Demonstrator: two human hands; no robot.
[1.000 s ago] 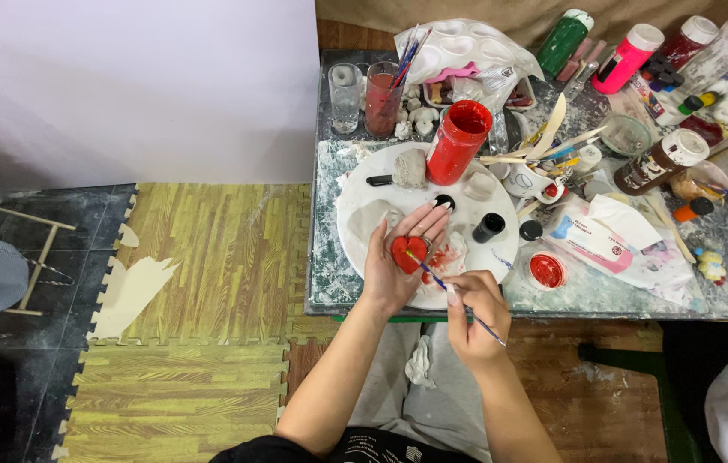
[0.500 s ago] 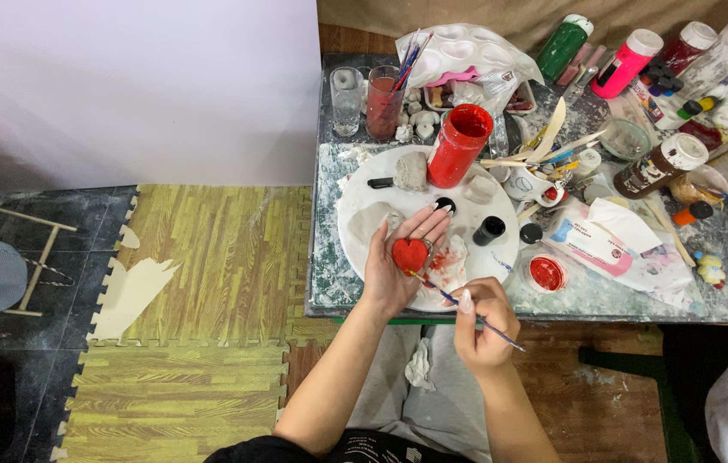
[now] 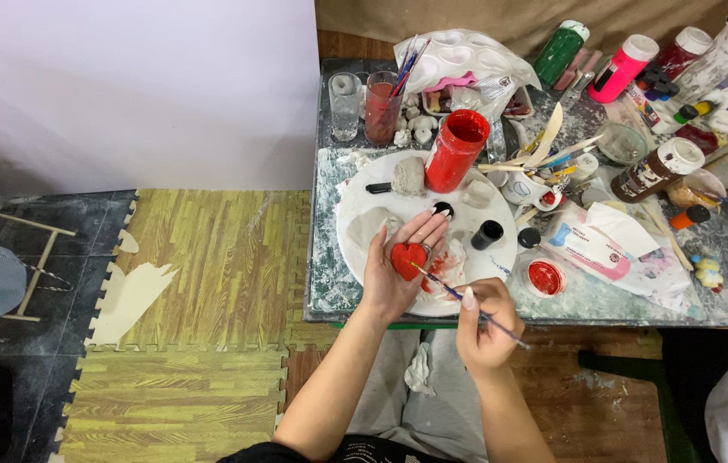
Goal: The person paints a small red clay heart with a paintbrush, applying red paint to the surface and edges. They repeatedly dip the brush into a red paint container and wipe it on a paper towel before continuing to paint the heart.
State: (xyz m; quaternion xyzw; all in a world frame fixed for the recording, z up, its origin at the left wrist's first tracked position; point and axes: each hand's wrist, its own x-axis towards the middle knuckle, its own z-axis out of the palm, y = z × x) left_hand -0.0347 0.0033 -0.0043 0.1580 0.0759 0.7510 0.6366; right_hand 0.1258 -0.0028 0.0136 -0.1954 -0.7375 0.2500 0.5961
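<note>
Red-painted, heart-shaped clay piece [image 3: 408, 259] is lying in the palm of the left hand [image 3: 398, 266], which is cupping it from below with fingers pointing toward the far edge of the table [image 3: 329, 283]. It is sitting over the near part of the round white paint-smeared plate [image 3: 364, 214], close to the table's near edge. Right hand [image 3: 485, 321] is pinching a thin paintbrush with a dark handle [image 3: 467, 296], fingers closed around the shaft. Brush's long axis is running diagonally, tip up-left and handle end down-right. Tip is meeting the heart's right side, so the piece is lying up and left of the brush grip. Left hand is the nearer one, being in contact. Heart is looking evenly coated, glossy, wet red; underside hidden. Tall open red paint bottle [image 3: 455, 149] is standing at the plate's far side; small round lid with red paint [image 3: 545, 277] is resting right of the plate.
</note>
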